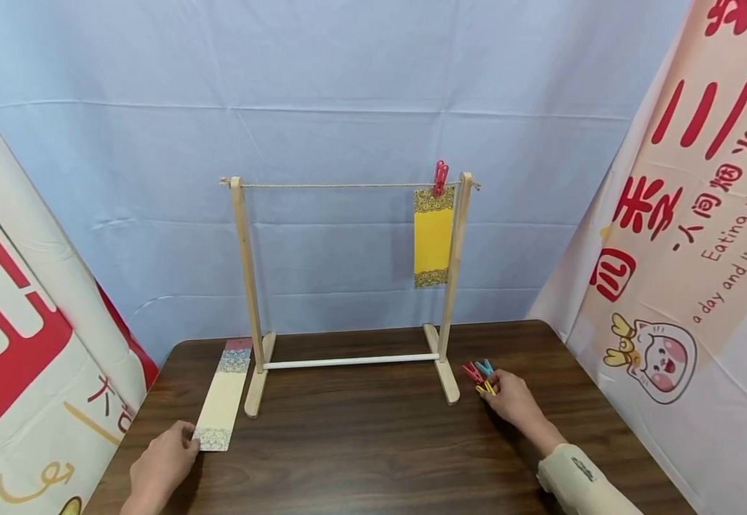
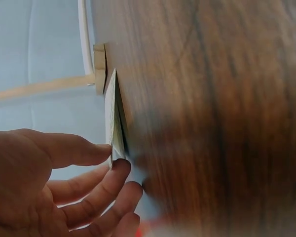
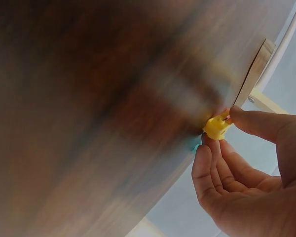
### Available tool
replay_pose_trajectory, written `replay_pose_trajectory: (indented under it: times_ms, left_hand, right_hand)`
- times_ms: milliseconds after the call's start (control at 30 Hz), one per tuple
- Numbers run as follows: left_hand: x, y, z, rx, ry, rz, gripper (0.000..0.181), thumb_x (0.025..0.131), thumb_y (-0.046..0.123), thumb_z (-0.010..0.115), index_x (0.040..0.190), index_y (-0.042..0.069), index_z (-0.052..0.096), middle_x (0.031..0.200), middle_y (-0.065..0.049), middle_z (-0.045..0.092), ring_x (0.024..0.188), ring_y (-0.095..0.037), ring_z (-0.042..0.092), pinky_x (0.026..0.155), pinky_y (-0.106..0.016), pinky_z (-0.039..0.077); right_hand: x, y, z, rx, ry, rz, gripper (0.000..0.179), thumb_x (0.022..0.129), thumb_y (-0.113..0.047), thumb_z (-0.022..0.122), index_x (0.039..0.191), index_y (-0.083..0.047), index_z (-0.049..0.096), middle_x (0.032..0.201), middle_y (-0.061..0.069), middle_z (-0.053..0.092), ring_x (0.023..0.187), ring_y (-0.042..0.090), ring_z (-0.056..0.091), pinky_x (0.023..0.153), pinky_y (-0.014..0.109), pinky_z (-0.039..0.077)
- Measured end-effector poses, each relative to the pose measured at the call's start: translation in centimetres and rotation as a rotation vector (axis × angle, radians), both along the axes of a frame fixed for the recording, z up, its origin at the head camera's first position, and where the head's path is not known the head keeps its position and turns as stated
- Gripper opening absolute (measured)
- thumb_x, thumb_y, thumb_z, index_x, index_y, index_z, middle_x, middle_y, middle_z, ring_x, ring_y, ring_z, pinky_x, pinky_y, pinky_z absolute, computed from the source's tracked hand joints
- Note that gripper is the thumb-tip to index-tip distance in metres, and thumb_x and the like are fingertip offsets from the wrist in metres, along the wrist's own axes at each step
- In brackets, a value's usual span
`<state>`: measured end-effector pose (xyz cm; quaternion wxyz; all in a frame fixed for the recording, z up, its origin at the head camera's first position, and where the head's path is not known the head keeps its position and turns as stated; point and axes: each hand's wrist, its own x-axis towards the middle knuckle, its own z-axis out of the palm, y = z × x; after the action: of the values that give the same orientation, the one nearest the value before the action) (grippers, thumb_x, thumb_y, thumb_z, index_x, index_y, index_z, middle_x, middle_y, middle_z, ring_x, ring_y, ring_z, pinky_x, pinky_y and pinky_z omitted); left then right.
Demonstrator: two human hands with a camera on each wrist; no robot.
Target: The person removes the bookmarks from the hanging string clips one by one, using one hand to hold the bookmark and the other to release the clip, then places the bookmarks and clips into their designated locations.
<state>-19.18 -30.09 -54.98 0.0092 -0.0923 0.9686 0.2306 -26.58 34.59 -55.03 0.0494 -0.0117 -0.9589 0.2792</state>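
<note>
At the table's left side lies a long cream paper strip [image 1: 221,390] with blue patterned ends. My left hand [image 1: 164,461] pinches its near left corner; in the left wrist view the thumb is on one face of the strip [image 2: 114,118] and a finger behind it. On the right, my right hand [image 1: 514,402] holds a yellow clothespin [image 3: 217,127] between thumb and fingers, close over the tabletop. Beside it lie a red clothespin [image 1: 473,372] and a blue clothespin [image 1: 485,368], the blue one partly behind the fingers.
A wooden frame [image 1: 242,265] with a string [image 1: 335,186] across its top stands at the table's back. A yellow strip [image 1: 433,239] hangs near the right post from a red clothespin [image 1: 440,179]. A white rod [image 1: 350,362] joins the feet. Cloth [image 1: 348,71] hangs behind the table.
</note>
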Motion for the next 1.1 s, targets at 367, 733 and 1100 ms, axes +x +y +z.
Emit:
replay_pose_trajectory:
  times_ms: [367,733,1100]
  left_hand:
    - [-0.3,0.6,0.2,-0.050,0.042,0.000,0.029,0.098,0.019,0.067,0.117,-0.003,0.069,0.089,-0.008,0.074,0.085,-0.034,0.072,0.066,-0.061,0.054]
    - [-0.7,0.5,-0.9,-0.082,0.089,0.022,0.028,0.096,0.020,0.071,0.114,-0.002,0.071,0.103,-0.025,0.074,0.096,-0.052,0.071,0.066,-0.065,0.054]
    - [0.2,1.4,0.5,-0.071,0.077,0.026,0.028,0.099,0.019,0.069,0.112,-0.005,0.069,0.099,-0.023,0.070,0.095,-0.051,0.070,0.066,-0.063,0.055]
  right_hand:
    - [-0.4,0.1,-0.2,0.024,0.012,-0.006,0.027,0.093,-0.008,0.081,0.108,0.009,0.067,0.082,0.009,0.064,0.069,0.019,0.057,0.061,0.036,0.048]
    - [-0.3,0.2,-0.3,0.022,0.031,-0.001,0.029,0.093,-0.010,0.082,0.107,0.009,0.067,0.081,0.008,0.061,0.067,0.019,0.054,0.059,0.034,0.046]
    - [0.4,0.1,0.3,0.028,0.062,-0.004,0.030,0.095,-0.012,0.081,0.110,0.010,0.068,0.087,0.013,0.063,0.073,0.022,0.058,0.066,0.042,0.052]
